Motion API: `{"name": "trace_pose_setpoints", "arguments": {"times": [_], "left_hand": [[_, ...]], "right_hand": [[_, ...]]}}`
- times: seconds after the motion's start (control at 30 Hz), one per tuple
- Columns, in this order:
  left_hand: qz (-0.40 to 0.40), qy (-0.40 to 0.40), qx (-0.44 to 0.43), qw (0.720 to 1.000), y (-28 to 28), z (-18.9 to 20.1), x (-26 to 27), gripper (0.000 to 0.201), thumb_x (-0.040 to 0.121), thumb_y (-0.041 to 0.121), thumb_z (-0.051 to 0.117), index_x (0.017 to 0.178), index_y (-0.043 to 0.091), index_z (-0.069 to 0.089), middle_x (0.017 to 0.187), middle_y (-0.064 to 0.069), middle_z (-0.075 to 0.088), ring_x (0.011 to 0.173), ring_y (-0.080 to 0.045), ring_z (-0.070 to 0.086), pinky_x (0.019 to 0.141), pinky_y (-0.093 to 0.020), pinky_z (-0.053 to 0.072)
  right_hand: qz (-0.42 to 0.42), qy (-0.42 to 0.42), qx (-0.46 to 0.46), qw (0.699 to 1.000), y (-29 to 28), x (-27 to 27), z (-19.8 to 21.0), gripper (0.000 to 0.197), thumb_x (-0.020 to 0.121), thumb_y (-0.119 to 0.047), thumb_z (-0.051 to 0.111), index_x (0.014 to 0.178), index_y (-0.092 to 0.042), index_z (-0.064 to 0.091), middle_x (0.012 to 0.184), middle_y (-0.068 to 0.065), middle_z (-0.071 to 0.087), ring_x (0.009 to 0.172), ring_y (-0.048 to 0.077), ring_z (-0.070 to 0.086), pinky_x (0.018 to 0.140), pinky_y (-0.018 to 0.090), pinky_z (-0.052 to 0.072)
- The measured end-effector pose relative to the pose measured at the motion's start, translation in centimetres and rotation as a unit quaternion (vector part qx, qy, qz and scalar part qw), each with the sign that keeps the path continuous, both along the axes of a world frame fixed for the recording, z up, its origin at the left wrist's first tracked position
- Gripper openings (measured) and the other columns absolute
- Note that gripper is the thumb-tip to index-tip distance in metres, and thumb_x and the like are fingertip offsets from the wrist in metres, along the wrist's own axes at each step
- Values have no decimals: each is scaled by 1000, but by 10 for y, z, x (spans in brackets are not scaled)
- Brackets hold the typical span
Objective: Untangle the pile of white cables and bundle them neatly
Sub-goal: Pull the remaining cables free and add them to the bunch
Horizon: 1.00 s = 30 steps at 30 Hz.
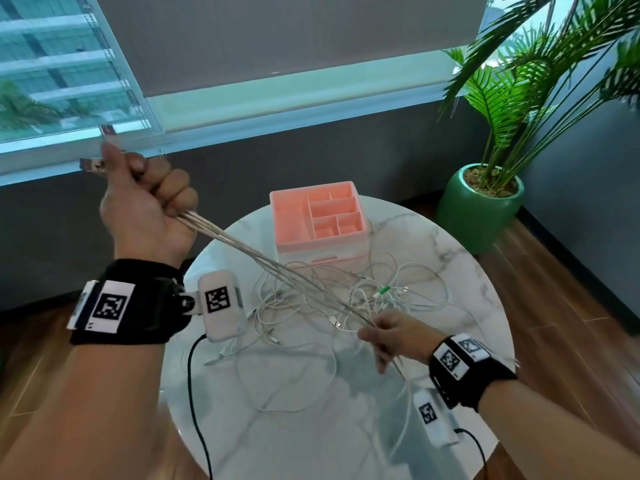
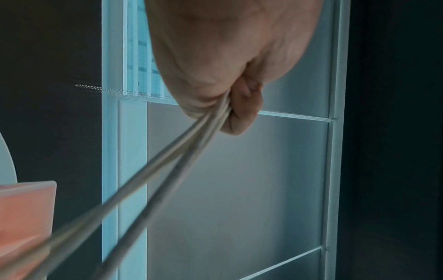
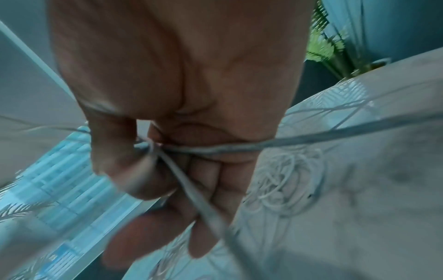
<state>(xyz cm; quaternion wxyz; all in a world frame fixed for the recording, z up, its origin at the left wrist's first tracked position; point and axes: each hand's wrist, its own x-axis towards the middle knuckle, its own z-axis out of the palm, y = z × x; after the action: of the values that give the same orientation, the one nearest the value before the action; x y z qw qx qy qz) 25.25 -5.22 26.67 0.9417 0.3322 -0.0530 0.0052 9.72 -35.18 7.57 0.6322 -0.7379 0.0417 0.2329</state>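
Observation:
A tangle of white cables (image 1: 329, 306) lies on the round marble table (image 1: 450, 258). My left hand (image 1: 149, 199) is raised high at the left, fist closed round several cable strands (image 1: 249, 251), with USB plugs (image 1: 93, 165) sticking out above the fist. The strands run taut, down and right, to my right hand (image 1: 388, 337), which pinches them between thumb and fingers low over the table. In the left wrist view the strands (image 2: 167, 161) leave the fist (image 2: 230, 106). In the right wrist view the cables (image 3: 191, 181) cross the palm and fingers (image 3: 206, 189).
A pink compartment organiser box (image 1: 317, 220) stands at the table's back, just behind the pile. A potted palm in a green pot (image 1: 479, 202) stands on the floor at right. A window and dark wall are behind. Black wrist-camera leads (image 1: 194, 393) hang by the table's front.

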Motion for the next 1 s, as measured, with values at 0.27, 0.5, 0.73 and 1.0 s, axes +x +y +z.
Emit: {"name": "trace_pose_setpoints", "arguments": {"times": [0.27,0.5,0.73,1.0], "left_hand": [[19,56,78,995,-4,-45,5,50,107,53,32,67,24,39,60,7,17,46,-8,13,37,-20,15],[-61,108,205,971,-51,-97,-20,46,108,47,39,69,23,41,57,6,24,43,-7,18,37,-19,19],[-164,146,240,946,-81,-141,-51,42,106,45,44,74,17,45,59,3,28,44,-10,25,40,-22,27],[-122,162,238,950,-71,-146,-44,41,105,42,49,75,15,53,59,3,26,43,-7,23,38,-20,21]], "right_hand": [[-109,-41,-5,993,-75,-19,59,24,97,-23,57,84,-2,57,60,12,51,44,21,47,42,28,47],[-149,85,-62,983,-161,-48,35,34,78,-22,82,82,1,57,51,8,36,36,18,38,36,24,39],[30,185,-369,910,-183,-70,-30,19,64,-23,76,75,-10,68,54,0,60,51,16,57,51,25,45],[-13,23,-356,934,-131,-2,-11,28,80,-50,76,91,-25,70,84,-4,72,73,9,67,68,28,51]]}}
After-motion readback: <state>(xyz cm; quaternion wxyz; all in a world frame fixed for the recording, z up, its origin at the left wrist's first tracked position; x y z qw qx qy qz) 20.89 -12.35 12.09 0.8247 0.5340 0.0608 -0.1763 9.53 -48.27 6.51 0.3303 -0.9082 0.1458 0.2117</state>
